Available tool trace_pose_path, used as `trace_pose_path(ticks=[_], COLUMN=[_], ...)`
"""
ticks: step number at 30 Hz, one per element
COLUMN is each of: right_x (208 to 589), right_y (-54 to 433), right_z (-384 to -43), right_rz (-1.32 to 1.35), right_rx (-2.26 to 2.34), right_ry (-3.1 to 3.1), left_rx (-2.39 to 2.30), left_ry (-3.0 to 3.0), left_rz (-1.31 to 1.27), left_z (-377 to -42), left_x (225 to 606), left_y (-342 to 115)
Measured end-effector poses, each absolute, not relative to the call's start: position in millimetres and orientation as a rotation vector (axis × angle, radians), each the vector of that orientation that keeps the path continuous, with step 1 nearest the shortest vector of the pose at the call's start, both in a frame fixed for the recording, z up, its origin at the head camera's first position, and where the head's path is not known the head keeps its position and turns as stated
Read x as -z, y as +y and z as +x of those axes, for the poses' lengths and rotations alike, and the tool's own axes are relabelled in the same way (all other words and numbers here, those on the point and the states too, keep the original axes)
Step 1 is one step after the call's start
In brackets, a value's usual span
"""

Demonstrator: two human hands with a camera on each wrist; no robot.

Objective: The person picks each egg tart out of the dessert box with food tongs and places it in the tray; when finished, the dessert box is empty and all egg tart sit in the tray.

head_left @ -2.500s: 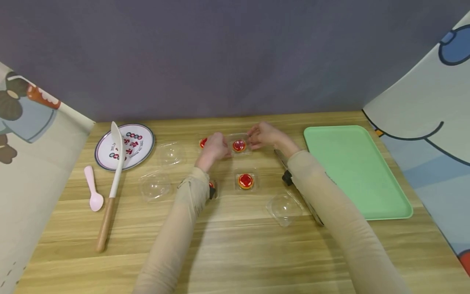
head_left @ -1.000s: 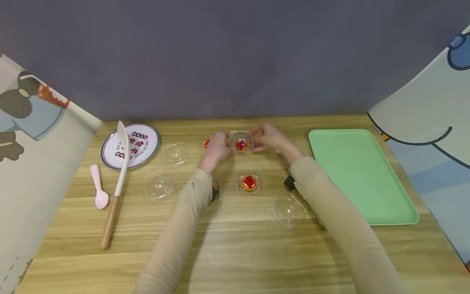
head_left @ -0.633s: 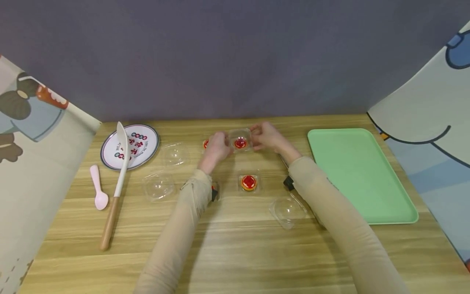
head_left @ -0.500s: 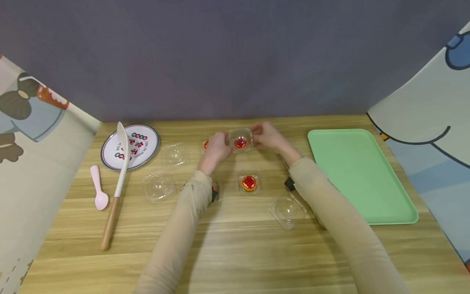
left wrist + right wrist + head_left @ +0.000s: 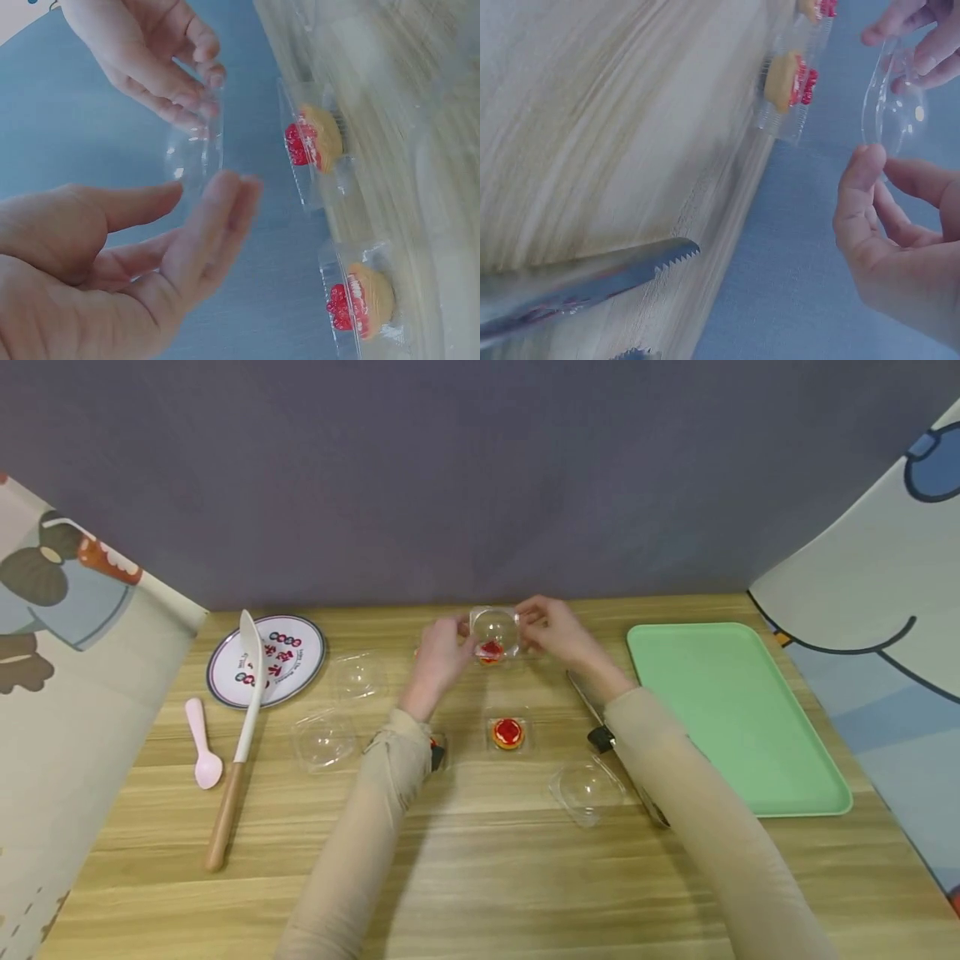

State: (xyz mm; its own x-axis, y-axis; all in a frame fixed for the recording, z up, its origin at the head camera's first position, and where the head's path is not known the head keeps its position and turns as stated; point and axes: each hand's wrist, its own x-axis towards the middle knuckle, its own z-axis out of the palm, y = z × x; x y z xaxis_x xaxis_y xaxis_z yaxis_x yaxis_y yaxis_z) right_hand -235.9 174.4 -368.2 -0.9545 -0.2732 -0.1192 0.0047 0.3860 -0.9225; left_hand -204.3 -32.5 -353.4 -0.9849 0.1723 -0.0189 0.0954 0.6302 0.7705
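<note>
Long spoon partly on plate, small spoon before it, slightly left, two lids to its right, tarts in tubs farther right, tray farthest right of plate

Booth-like place: wood-grained table, grey backdrop, cartoon side panels.

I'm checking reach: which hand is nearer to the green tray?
Right. The right hand is to the left of the green tray in the head view; the left hand is farther left, beyond the clear lid.
</note>
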Motion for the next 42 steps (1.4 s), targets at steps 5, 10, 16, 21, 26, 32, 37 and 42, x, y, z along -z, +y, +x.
trace_pose_path(ticks=[5, 10, 16, 21, 26, 32, 37, 42], right_x=[364.2, 362.5, 360.7, 362.1, 367.4, 372.5, 376.6, 379.9], right_y=[186.6, 199.5, 211.6, 217.7, 224.9, 234.9, 240.2, 243.7], right_z=[-232.0, -228.1, -224.6, -224.4, -225.5, -225.6, -227.6, -228.8], right_rz=[-0.128, -0.042, 0.010, 0.001, -0.061, -0.080, -0.029, -0.003], right_rx=[1.737, 1.916, 2.013, 2.018, 1.886, 1.640, 1.538, 1.432], right_ry=[2.296, 2.153, 2.104, 2.164, 2.367, 2.571, 2.612, 2.662], left_rx=[-1.463, -1.545, -1.510, -1.428, -1.347, -1.273, -1.232, -1.163], left_ry=[2.760, 2.801, 2.890, 2.815, 2.681, 2.559, 2.532, 2.521], left_rz=[0.244, 0.291, 0.402, 0.463, 0.440, 0.474, 0.520, 0.581], left_z=[-204.9, -205.1, -206.7, -206.6, -204.4, -209.0, -209.0, -203.5], left_x=[353.9, 354.9, 359.9, 364.5, 366.8, 382.4, 385.8, 378.0], left_y=[-26.7, -18.5, -8.0, -0.1, 8.7, 15.0, 19.2, 24.8])
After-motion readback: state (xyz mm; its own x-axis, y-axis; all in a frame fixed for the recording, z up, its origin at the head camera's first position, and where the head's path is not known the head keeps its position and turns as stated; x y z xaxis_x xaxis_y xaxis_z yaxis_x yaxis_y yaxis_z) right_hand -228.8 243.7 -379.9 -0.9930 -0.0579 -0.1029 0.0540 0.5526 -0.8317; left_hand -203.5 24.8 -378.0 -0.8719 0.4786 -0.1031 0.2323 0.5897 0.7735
